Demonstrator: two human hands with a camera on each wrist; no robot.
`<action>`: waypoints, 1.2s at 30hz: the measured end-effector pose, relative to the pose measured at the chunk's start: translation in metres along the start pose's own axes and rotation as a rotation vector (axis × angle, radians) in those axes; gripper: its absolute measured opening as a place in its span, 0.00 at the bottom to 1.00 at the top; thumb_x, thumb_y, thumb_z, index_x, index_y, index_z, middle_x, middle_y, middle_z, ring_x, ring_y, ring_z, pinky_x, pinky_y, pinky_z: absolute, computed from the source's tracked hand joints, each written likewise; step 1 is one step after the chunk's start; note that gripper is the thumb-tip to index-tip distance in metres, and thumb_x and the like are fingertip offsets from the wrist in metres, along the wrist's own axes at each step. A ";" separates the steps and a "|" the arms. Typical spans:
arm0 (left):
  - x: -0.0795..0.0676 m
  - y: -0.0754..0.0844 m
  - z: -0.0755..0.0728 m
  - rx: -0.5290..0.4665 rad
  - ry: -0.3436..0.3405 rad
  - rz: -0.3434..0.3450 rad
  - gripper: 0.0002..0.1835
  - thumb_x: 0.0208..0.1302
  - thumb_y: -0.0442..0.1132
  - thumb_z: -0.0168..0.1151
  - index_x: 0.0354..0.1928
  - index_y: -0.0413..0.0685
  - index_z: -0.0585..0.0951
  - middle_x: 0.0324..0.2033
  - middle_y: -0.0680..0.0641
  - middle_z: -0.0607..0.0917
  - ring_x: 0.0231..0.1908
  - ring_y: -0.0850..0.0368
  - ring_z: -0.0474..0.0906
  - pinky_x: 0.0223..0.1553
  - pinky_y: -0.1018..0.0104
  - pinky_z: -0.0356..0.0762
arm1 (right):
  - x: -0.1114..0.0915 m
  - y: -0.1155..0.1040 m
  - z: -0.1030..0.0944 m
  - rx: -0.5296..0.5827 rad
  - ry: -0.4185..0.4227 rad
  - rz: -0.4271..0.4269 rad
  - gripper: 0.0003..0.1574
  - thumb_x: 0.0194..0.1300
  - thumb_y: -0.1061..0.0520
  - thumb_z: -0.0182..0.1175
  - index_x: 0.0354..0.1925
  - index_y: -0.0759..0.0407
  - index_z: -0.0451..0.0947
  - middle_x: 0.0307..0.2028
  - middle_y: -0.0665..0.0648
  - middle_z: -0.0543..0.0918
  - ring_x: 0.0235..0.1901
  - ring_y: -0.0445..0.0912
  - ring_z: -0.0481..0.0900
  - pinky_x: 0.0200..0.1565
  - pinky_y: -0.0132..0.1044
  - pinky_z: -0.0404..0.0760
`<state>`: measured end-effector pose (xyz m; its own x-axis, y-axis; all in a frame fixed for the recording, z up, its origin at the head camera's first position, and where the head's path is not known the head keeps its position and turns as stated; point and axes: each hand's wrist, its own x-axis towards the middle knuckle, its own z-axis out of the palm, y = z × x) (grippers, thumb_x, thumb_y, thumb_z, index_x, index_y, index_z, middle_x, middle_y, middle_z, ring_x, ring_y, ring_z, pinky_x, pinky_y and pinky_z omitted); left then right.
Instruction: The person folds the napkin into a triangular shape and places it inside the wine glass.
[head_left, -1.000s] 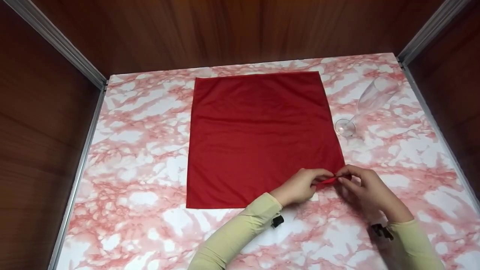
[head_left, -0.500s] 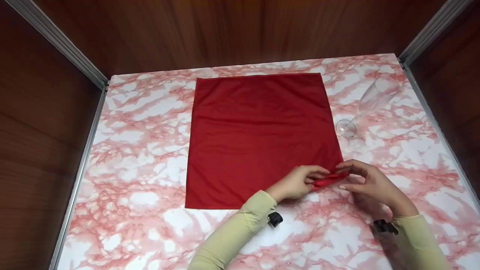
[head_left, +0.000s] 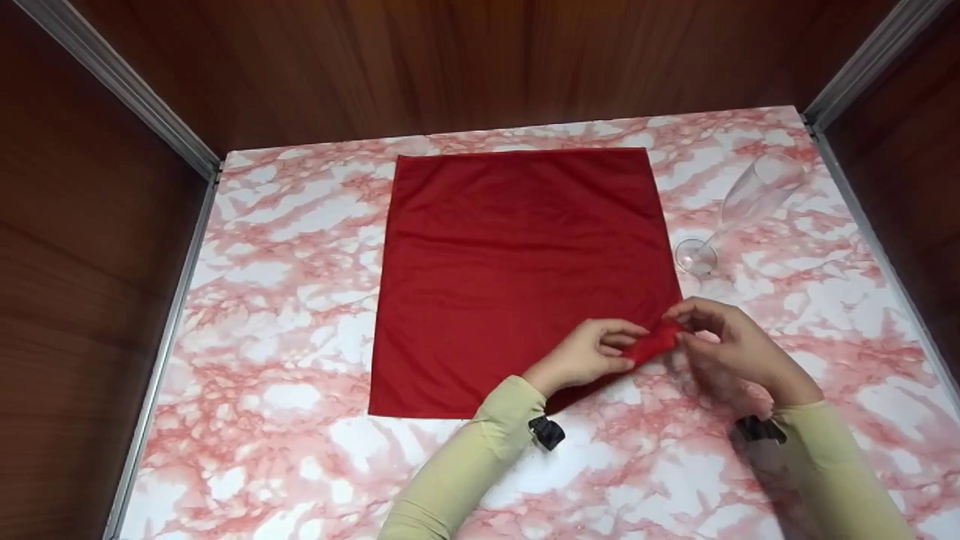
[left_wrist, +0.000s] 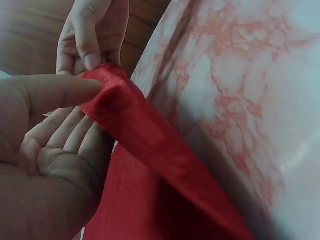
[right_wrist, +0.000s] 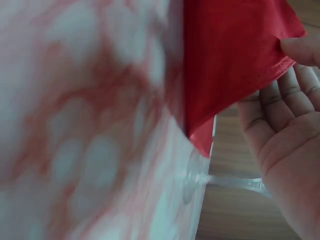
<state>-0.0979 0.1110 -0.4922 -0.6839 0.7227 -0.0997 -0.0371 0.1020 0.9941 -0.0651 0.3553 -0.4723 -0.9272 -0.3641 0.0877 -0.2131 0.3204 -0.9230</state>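
Both hands (head_left: 577, 352) (head_left: 739, 345) have edged forward; each pinches the red cloth (head_left: 517, 262), its near right corner turned up.

Wood-walled booth (head_left: 480, 67) around marbled tabletop (head_left: 277, 457)

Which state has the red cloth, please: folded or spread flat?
Mostly spread: the red cloth lies largely flat, but its near right corner is turned up, held by the left hand and right hand.
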 end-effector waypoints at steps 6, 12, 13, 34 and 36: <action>0.004 0.004 -0.003 -0.058 0.140 0.014 0.17 0.61 0.29 0.64 0.53 0.36 0.80 0.48 0.45 0.83 0.45 0.63 0.81 0.45 0.73 0.77 | 0.022 -0.005 0.003 -0.001 -0.019 -0.055 0.19 0.59 0.77 0.58 0.49 0.69 0.76 0.43 0.65 0.80 0.39 0.46 0.79 0.43 0.29 0.75; 0.006 0.007 -0.012 -0.058 0.257 0.004 0.14 0.63 0.29 0.62 0.50 0.34 0.81 0.45 0.43 0.85 0.43 0.61 0.81 0.41 0.74 0.77 | 0.042 -0.020 0.007 -0.012 -0.040 -0.078 0.17 0.60 0.76 0.58 0.49 0.73 0.74 0.43 0.69 0.78 0.39 0.48 0.79 0.42 0.28 0.76; 0.005 0.008 -0.015 -0.067 0.268 -0.004 0.14 0.63 0.29 0.62 0.50 0.34 0.81 0.44 0.43 0.85 0.43 0.61 0.81 0.39 0.74 0.77 | 0.045 -0.025 0.007 -0.014 -0.040 -0.077 0.17 0.60 0.76 0.58 0.49 0.73 0.74 0.43 0.69 0.78 0.39 0.48 0.79 0.42 0.28 0.76; -0.029 0.022 -0.096 -0.183 0.256 -0.096 0.19 0.66 0.33 0.60 0.59 0.41 0.76 0.47 0.45 0.83 0.34 0.58 0.81 0.24 0.68 0.79 | 0.067 -0.048 0.004 -0.268 -0.032 -0.049 0.07 0.57 0.74 0.62 0.35 0.69 0.78 0.33 0.61 0.81 0.37 0.46 0.76 0.44 0.29 0.72; -0.033 0.023 -0.102 -0.177 0.238 -0.108 0.20 0.66 0.33 0.60 0.59 0.40 0.75 0.47 0.45 0.83 0.32 0.59 0.80 0.24 0.68 0.78 | 0.066 -0.050 0.005 -0.239 -0.060 -0.023 0.05 0.58 0.73 0.62 0.35 0.68 0.78 0.32 0.60 0.81 0.36 0.45 0.76 0.43 0.29 0.72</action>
<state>-0.1502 0.0197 -0.4621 -0.8194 0.5320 -0.2132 -0.2310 0.0338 0.9724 -0.1140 0.3106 -0.4221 -0.9028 -0.4227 0.0789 -0.3077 0.5068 -0.8053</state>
